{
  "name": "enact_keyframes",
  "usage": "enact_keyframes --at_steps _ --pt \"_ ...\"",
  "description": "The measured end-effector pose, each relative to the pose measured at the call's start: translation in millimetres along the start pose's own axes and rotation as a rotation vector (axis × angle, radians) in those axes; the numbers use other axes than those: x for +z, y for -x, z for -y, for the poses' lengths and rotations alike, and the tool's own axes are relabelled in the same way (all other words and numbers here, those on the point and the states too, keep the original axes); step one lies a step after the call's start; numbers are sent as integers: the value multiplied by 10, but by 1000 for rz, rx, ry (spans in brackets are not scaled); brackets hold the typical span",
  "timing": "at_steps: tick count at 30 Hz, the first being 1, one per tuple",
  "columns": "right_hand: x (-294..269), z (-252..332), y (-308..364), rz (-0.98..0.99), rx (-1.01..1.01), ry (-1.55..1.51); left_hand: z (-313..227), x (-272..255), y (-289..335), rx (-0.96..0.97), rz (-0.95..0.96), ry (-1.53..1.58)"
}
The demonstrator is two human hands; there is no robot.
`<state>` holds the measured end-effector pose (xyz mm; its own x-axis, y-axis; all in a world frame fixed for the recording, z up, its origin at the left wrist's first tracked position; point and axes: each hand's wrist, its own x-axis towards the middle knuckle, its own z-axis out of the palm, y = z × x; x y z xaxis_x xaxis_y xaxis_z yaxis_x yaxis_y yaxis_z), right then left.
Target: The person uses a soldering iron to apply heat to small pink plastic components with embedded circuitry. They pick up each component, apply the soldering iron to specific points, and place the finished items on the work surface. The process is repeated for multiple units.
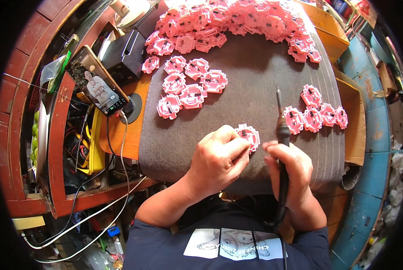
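My left hand (pixel 221 155) is closed, with thumb and fingertips pinched at the edge of a pink plastic part (pixel 250 136) that has small dark pieces in its middle. The fingers cover its near left side. In my right hand (pixel 293 168) is a soldering iron (pixel 283 132), its metal tip pointing away from me over the mat (pixel 255 67) and its black handle running down through the grip. The right thumb and index fingertip are close to the pink part, seemingly apart from it. Several similar pink parts (pixel 193 96) lie left of centre, and others (pixel 312 119) lie to the right.
A large pile of pink parts (pixel 201 27) fills the far side. On the left, a phone (pixel 95 83) leans on a stand beside a black box (pixel 125 54); white and black cables (pixel 127 180) hang down. Cardboard boxes (pixel 351 121) and a blue cabinet (pixel 368 180) border the right.
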<state>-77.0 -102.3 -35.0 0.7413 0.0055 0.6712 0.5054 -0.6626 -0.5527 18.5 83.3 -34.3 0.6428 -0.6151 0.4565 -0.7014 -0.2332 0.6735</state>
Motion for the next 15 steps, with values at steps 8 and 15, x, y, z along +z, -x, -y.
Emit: enact_keyframes --at_steps 8,15 --pt "116 -7 -77 182 186 -44 26 -17 10 2 10 18" --pt "140 -32 -153 175 173 -24 36 -12 4 3 24 -6"
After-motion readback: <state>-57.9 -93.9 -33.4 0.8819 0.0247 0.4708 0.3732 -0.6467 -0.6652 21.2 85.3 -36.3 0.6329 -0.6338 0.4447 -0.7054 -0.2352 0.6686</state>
